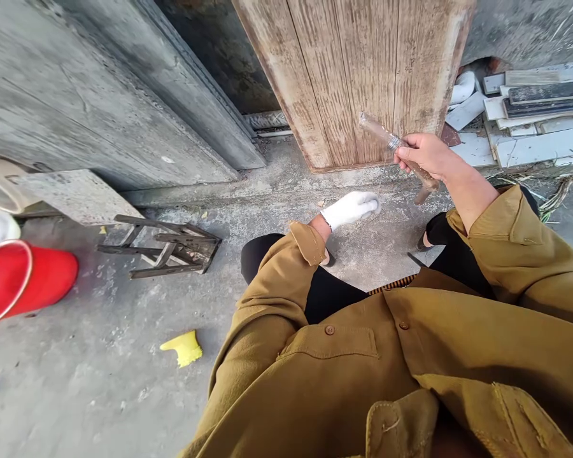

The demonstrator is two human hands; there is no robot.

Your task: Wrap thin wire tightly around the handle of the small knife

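Observation:
My right hand (424, 156), bare, is closed around a brown wooden stick (378, 129). A short peg juts from the stick's lower end, and silvery wire (393, 142) is wound around its middle. From the winding a thin strand runs down toward my left hand (356, 208), which wears a white glove. The gloved fingers are curled together at the strand's lower end; their exact grip is hidden. Behind both hands leans a worn wooden board (348, 83) with vertical grooves.
A dark wooden stool (167, 248) lies on its side to the left, near a red bucket (42, 280). On the concrete floor (114, 375) is a yellow scrap (184, 348). Grey panels (100, 95) lean at upper left. Stacked boards (544, 121) lie at right.

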